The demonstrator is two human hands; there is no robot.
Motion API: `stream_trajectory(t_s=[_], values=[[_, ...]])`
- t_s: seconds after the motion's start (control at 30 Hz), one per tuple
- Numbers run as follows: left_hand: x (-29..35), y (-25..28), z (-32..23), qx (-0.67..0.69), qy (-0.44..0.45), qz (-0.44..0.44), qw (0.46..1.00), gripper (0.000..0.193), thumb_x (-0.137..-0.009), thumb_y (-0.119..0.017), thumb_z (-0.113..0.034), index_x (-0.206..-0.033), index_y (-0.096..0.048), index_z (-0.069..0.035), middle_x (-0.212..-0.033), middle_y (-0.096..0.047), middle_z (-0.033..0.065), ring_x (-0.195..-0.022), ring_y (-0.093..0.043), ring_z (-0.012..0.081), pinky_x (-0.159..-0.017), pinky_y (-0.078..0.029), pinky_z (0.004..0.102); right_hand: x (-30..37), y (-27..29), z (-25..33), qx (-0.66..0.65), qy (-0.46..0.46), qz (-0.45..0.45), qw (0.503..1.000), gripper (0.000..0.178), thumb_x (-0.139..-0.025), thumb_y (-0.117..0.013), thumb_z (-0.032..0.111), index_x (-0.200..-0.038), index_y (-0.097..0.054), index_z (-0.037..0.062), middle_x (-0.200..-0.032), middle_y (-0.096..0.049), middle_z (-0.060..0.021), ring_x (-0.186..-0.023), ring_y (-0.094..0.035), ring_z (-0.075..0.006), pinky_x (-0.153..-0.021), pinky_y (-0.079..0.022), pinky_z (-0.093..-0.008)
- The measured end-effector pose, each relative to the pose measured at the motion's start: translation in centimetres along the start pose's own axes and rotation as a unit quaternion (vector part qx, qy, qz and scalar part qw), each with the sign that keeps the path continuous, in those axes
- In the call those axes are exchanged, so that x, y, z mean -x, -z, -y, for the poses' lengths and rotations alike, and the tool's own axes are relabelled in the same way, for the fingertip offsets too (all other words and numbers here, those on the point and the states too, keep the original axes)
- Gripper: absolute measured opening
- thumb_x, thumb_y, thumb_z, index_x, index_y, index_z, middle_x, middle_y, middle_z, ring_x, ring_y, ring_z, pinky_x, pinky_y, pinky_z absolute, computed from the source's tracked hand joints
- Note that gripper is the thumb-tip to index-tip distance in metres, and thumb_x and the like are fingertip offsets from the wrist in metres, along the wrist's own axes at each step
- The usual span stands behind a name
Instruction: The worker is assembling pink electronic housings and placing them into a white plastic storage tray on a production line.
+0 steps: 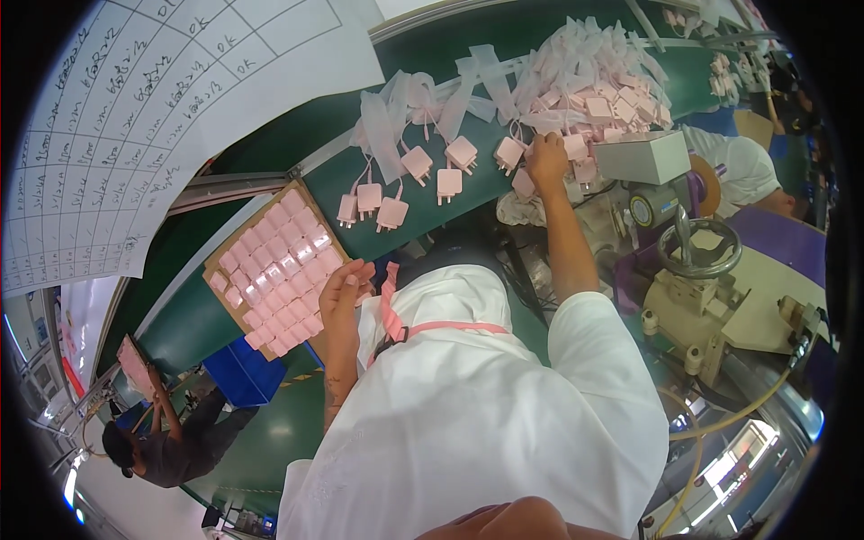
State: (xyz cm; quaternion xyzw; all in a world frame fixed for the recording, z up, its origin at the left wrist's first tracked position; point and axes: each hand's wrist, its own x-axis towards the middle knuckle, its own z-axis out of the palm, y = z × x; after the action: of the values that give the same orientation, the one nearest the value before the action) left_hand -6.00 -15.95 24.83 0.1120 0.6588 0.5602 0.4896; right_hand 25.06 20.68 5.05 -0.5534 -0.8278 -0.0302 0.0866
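My right hand [547,162] reaches to the near edge of a heap of pink plug chargers [598,110], fingers bent; whatever they grip is hidden. One pink charger [509,153] lies just left of it. Further left on the green bench sit several more chargers with pins, such as one pink charger [391,213], their cables wrapped in whitish film [382,135]. My left hand [342,292] is at the right edge of a cardboard tray [219,261] filled with rows of pink blocks [279,256]. Its fingers are curled around something pinkish that I cannot make out.
A grey box [642,157] sits right of my right hand, beside a machine with a handwheel [698,247]. A handwritten sheet [117,108] hangs at upper left. Below the bench is a blue bin [247,373]. A co-worker [180,441] holds another tray at lower left.
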Motion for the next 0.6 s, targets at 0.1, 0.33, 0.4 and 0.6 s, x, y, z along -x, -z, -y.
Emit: stream_trajectory(t_s=[0.1, 0.33, 0.4, 0.6], values=[[0.0, 0.1, 0.0, -0.003, -0.001, 0.002, 1.0, 0.034, -0.104, -0.053, -0.022, -0.127, -0.063, 0.001, -0.119, -0.07, 0.0145, -0.11, -0.067, 0.019, -0.093, -0.051, 0.0306, -0.1, 0.4, 0.7, -0.021, 0.002, -0.002, 1.0, 0.038, -0.074, -0.072, 0.011, -0.111, -0.066, 0.0072, -0.107, -0.067, -0.0169, -0.092, -0.064, -0.0411, -0.077, -0.052, -0.0505], [0.0, 0.3, 0.4, -0.017, -0.009, 0.002, 1.0, 0.036, -0.104, -0.052, -0.023, -0.128, -0.061, 0.002, -0.121, -0.069, 0.0154, -0.112, -0.066, 0.0224, -0.094, -0.051, 0.0341, 0.5, 0.5, 4.1, -0.588, -0.133, 0.01, 0.798, 0.041, -0.083, -0.079, 0.021, -0.113, -0.063, -0.0023, -0.104, -0.073, -0.013, -0.092, -0.071, -0.0276, -0.083, -0.055, -0.0358], [0.1, 0.1, 0.3, -0.023, -0.003, 0.002, 1.0, 0.036, -0.104, -0.052, -0.023, -0.128, -0.061, 0.002, -0.121, -0.069, 0.0156, -0.112, -0.066, 0.0223, -0.094, -0.051, 0.0339, 0.5, 0.1, 4.1, -0.6, -0.137, 0.008, 0.788, 0.041, -0.084, -0.078, 0.023, -0.113, -0.063, -0.0025, -0.105, -0.072, -0.0121, -0.094, -0.07, -0.0248, -0.083, -0.055, -0.034], [0.4, -0.2, 0.4, -0.031, 0.005, 0.002, 1.0, 0.037, -0.104, -0.053, -0.024, -0.128, -0.062, 0.002, -0.12, -0.069, 0.016, -0.112, -0.066, 0.0225, -0.093, -0.052, 0.0335, -1.9, -0.1, 4.3, -0.664, -0.308, 0.148, 0.666, 0.04, -0.088, -0.077, 0.029, -0.113, -0.065, -0.0004, -0.106, -0.07, -0.0095, -0.093, -0.068, -0.02, -0.081, -0.054, -0.0306]])
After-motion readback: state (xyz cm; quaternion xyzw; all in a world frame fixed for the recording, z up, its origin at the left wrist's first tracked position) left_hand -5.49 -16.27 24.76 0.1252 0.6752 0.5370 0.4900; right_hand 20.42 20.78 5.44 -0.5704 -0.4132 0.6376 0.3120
